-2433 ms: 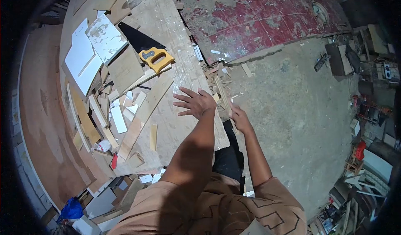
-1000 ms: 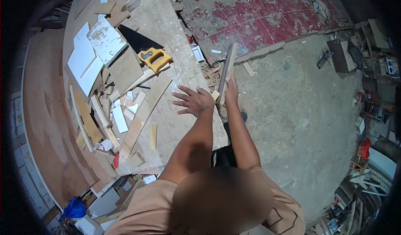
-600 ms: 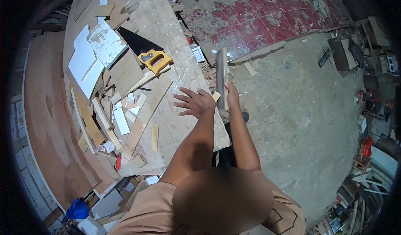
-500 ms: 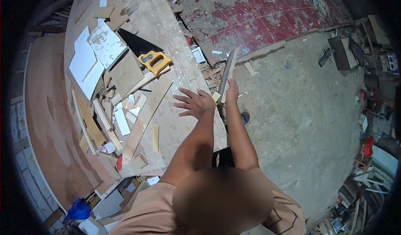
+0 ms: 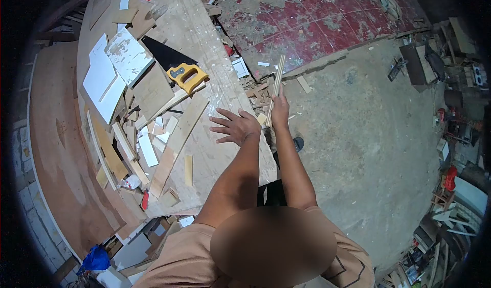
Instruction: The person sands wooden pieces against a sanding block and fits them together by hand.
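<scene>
My left hand point(image 5: 236, 126) lies on the worktable point(image 5: 204, 150) near its right edge, fingers spread and nothing in them. Just past that edge, my right hand point(image 5: 280, 112) grips a long, narrow piece of wood point(image 5: 279, 73), which points away from me with its thin layered edge facing up. A small light wood block point(image 5: 261, 118) sits at the table edge between the two hands. Ahead and left of my left hand is a handsaw point(image 5: 187, 77) with a yellow handle and black blade, resting among boards.
Wood offcuts point(image 5: 146, 150) and white panels point(image 5: 105, 91) are scattered over the table's left side. Scraps point(image 5: 259, 92) lie on the floor by the table edge. Concrete floor point(image 5: 358, 134) spreads to the right, with piled items along the far right.
The piece of wood in my right hand has turned from showing its dark broad side to its thin edge, and my right hand has shifted slightly forward. My left hand has barely moved.
</scene>
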Motion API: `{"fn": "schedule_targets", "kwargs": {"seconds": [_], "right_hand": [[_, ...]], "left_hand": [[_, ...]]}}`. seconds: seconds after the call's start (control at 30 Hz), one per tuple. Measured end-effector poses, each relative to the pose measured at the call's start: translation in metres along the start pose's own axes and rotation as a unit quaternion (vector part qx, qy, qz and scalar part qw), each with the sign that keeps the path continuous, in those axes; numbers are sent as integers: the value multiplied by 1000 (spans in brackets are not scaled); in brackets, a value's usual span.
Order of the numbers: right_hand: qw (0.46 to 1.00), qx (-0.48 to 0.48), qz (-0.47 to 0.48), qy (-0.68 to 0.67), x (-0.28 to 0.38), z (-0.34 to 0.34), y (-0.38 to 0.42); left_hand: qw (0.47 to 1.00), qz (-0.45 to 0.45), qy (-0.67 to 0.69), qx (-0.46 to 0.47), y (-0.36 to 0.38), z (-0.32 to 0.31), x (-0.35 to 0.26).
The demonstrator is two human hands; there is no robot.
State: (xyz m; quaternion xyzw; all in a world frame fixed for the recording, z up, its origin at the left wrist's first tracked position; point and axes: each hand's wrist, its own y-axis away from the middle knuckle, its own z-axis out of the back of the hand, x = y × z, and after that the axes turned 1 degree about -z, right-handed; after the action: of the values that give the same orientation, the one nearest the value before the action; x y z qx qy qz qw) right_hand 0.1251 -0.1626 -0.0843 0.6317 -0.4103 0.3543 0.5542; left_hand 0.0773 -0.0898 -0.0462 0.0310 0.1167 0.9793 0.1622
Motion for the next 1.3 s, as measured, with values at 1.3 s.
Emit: {"fn": "schedule_targets", "kwargs": {"seconds": [1.3], "right_hand": [[975, 158, -155, -28, 1, 40, 43]], "left_hand": [[1000, 3, 16, 25, -1, 6, -1]]}}
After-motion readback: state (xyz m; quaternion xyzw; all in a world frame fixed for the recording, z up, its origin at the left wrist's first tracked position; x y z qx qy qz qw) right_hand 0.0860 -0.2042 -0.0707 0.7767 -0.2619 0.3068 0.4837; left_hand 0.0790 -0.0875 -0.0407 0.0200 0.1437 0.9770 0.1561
